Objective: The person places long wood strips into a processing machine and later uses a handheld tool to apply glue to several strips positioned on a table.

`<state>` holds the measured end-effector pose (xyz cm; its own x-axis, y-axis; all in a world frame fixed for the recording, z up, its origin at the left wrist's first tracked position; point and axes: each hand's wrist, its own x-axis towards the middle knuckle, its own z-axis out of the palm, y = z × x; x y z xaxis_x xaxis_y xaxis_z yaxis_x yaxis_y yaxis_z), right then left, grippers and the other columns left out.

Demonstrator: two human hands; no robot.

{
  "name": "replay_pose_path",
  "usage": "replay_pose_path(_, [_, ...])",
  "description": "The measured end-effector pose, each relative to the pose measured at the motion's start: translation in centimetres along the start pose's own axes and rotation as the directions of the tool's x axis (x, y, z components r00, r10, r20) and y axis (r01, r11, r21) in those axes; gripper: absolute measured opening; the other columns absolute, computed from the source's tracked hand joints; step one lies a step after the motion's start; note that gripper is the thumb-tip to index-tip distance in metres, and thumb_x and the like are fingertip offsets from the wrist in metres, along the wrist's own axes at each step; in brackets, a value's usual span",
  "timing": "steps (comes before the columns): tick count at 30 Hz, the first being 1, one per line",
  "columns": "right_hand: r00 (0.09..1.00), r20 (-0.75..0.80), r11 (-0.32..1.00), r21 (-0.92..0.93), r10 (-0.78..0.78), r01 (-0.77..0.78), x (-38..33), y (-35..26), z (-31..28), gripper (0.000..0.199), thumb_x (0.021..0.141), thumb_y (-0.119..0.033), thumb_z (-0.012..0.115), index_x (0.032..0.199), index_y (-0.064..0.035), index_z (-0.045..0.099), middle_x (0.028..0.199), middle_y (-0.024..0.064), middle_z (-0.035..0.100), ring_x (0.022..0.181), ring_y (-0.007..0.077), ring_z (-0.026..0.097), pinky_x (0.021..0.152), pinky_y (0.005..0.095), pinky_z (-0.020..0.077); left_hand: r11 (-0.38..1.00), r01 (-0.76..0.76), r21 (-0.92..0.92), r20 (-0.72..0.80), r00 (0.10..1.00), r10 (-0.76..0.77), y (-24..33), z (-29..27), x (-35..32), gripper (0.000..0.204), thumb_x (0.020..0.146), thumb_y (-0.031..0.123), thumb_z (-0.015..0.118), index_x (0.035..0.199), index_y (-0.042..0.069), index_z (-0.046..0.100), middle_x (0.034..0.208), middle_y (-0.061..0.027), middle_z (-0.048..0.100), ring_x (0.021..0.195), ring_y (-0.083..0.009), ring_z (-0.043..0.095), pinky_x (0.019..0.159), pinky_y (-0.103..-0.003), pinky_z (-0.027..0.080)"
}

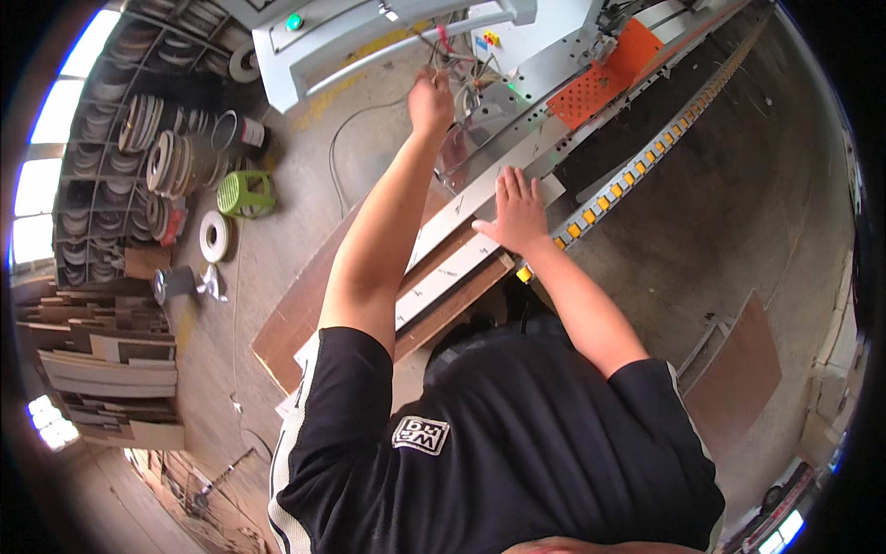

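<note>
Out ahead of me, my left hand (431, 100) is closed beside a tangle of thin cables (461, 69) at the machine. What its fingers grip, if anything, I cannot make out. My right hand (519, 212) lies flat with fingers apart, its fingertips on a long white board strip (452, 214) with dark pencil-like marks. Nearer to me, a second marked white strip (443, 279) runs alongside, its far end by my right thumb. Both strips rest on a brown wooden board (295, 319), partly hidden beneath my left arm.
A grey machine with a green button (294, 22) and an orange perforated guard (604, 74) stands ahead. A rail with yellow rollers (618, 191) stretches away to the right. On the left are a green stool (246, 194), edging rolls (215, 235) and stacked boards (111, 374).
</note>
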<state>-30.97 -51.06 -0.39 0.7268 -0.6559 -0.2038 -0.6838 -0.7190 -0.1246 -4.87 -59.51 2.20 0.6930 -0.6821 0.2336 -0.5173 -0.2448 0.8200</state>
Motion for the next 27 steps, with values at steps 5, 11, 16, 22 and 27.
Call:
replay_pose_path(5, [1.000, 0.005, 0.992, -0.122, 0.006, -0.005, 2.0, -0.4, -0.9, 0.110, 0.087, -0.073, 0.063, 0.157, 0.0057, 0.034, 0.168, 0.0222, 0.028, 0.158, 0.0344, 0.022, 0.126, 0.0577, 0.0203, 0.970, -0.049, -0.236, -0.075, 0.997, 0.032, -0.2, -5.0, -12.2, 0.027, 0.098, 0.019, 0.066, 0.120, 0.003, 0.063, 0.100, -0.0179, 0.072, 0.088, -0.0301, 0.070, 0.082, -0.041, 0.055])
replay_pose_path(11, [0.997, 0.072, 0.990, -0.141, 0.030, -0.019, 1.5, -2.7, -1.7, 0.098, 0.088, -0.070, 0.064, 0.155, -0.0022, 0.042, 0.163, 0.0248, 0.037, 0.155, 0.0331, 0.031, 0.125, 0.0588, 0.0204, 0.938, 0.310, -0.154, 0.033, 0.950, -0.309, -2.3, -18.1, -33.2, 0.019, 0.099, 0.017, 0.070, 0.114, 0.005, 0.072, 0.101, -0.0130, 0.075, 0.086, -0.0225, 0.073, 0.076, -0.033, 0.057])
replay_pose_path(16, [0.997, 0.081, 0.987, -0.162, 0.008, 0.005, 0.7, -5.4, -0.7, 0.103, 0.087, -0.073, 0.063, 0.154, 0.0017, 0.043, 0.163, 0.0285, 0.036, 0.154, 0.0378, 0.031, 0.126, 0.0557, 0.0216, 0.856, 0.502, 0.125, -0.456, 0.795, -0.400, -12.5, -30.5, -43.8, 0.016, 0.098, 0.022, 0.071, 0.107, 0.008, 0.075, 0.097, -0.0097, 0.075, 0.083, -0.0236, 0.072, 0.075, -0.036, 0.056])
replay_pose_path(22, [0.988, 0.151, 0.979, -0.203, 0.014, 0.017, 1.7, -5.8, -1.0, 0.111, 0.084, -0.080, 0.061, 0.154, 0.0042, 0.043, 0.162, 0.0292, 0.036, 0.155, 0.0392, 0.030, 0.125, 0.0554, 0.0247, 0.608, 0.650, 0.456, -0.602, 0.728, -0.327, -16.9, -39.5, -47.0, 0.024, 0.092, 0.028, 0.077, 0.111, 0.014, 0.074, 0.108, -0.0018, 0.069, 0.104, -0.0238, 0.065, 0.084, -0.039, 0.054])
replay_pose_path(27, [0.987, 0.158, 0.978, -0.207, 0.025, 0.008, 1.8, -5.9, -0.8, 0.114, 0.081, -0.080, 0.064, 0.155, 0.0043, 0.041, 0.162, 0.0301, 0.035, 0.154, 0.0397, 0.030, 0.124, 0.0548, 0.0282, 0.600, 0.569, 0.562, -0.545, 0.800, -0.249, -18.7, -40.9, -47.0, 0.025, 0.090, 0.032, 0.078, 0.110, 0.017, 0.075, 0.104, -0.0014, 0.068, 0.100, -0.0255, 0.064, 0.084, -0.041, 0.054])
